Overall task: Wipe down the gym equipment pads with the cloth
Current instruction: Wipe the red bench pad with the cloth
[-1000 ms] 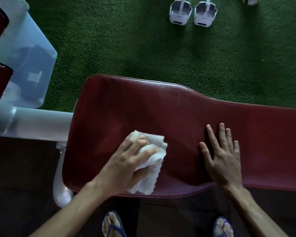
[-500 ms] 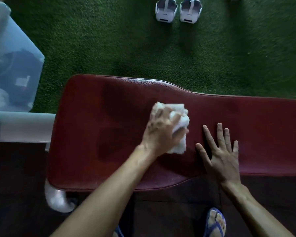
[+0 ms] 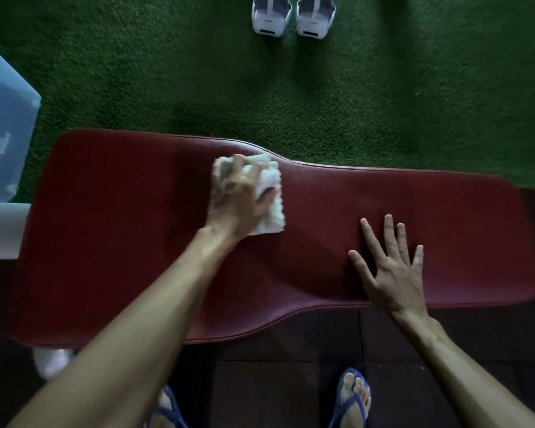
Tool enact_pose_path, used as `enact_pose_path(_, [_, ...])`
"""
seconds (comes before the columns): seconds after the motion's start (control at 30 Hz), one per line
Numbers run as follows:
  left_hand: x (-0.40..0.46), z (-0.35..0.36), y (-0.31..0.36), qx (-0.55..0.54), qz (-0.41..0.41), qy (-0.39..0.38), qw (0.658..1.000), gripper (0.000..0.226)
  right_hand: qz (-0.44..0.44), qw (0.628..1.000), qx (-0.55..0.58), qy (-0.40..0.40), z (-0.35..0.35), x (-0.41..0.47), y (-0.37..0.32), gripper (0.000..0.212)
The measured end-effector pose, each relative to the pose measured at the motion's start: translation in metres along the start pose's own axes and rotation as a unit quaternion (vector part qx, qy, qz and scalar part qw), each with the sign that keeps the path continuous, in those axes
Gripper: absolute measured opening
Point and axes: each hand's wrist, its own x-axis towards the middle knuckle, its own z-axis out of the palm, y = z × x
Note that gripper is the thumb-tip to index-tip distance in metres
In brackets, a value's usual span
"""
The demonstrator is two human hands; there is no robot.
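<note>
A long dark red bench pad (image 3: 430,217) lies across the view below me. My left hand (image 3: 237,199) presses a crumpled white cloth (image 3: 271,208) onto the pad near its far edge, where the pad narrows. The cloth shows past my fingers on the right and far side. My right hand (image 3: 393,267) rests flat on the pad to the right, fingers spread, holding nothing.
Green artificial turf (image 3: 383,103) lies beyond the pad, with two white objects (image 3: 292,17) on it at the top. A pale blue-grey machine frame (image 3: 3,156) stands at the left edge. Dark floor tiles (image 3: 284,375) and my feet in blue sandals (image 3: 352,400) are below.
My left hand has slid the cloth from the near left part of the pad up and across to its far edge. My right hand has stayed flat on the pad.
</note>
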Motion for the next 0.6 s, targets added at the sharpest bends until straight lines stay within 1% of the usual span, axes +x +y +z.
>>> enact_pose_path(0.1, [0.002,0.029,0.068,-0.015,0.040,-0.018,0.999,0.044,0.032,0.999,0.002,-0.001,-0.009,0.006,0.021,0.074])
enact_pose_path(0.17, [-0.020,0.036,0.089,-0.041,0.068,-0.030,0.996,0.043,0.030,0.999,-0.009,-0.006,-0.012,0.006,0.035,0.075])
enact_pose_path(0.23, [-0.053,0.030,0.091,-0.072,0.094,-0.041,0.992,0.040,0.015,1.000,-0.017,-0.008,-0.014,0.004,0.048,0.074])
enact_pose_path(0.3, [-0.084,0.017,0.079,-0.092,0.123,-0.046,0.987,0.038,0.001,1.000,-0.023,-0.012,-0.017,0.006,0.057,0.074])
enact_pose_path(0.33, [-0.097,0.011,0.070,-0.091,0.121,-0.048,0.987,0.038,-0.006,1.000,-0.025,-0.014,-0.018,0.007,0.061,0.074])
enact_pose_path(0.37, [-0.105,0.006,0.062,-0.088,0.096,-0.044,0.990,0.039,-0.016,0.999,-0.026,-0.015,-0.019,0.009,0.065,0.074])
enact_pose_path(0.43, [-0.106,0.002,0.050,-0.077,-0.005,-0.027,0.997,0.044,-0.036,0.999,-0.027,-0.019,-0.022,0.014,0.074,0.074])
enact_pose_path(0.5, [-0.085,0.006,0.050,-0.054,-0.094,0.000,0.994,0.045,-0.045,0.998,-0.028,-0.019,-0.025,0.021,0.089,0.075])
enact_pose_path(0.53, [-0.068,0.010,0.057,-0.045,-0.111,0.021,0.993,0.042,-0.041,0.999,-0.025,-0.013,-0.027,0.026,0.097,0.076])
enact_pose_path(0.6, [-0.026,0.027,0.081,-0.029,-0.097,0.041,0.994,0.039,-0.013,1.000,-0.011,-0.004,-0.032,0.037,0.115,0.077])
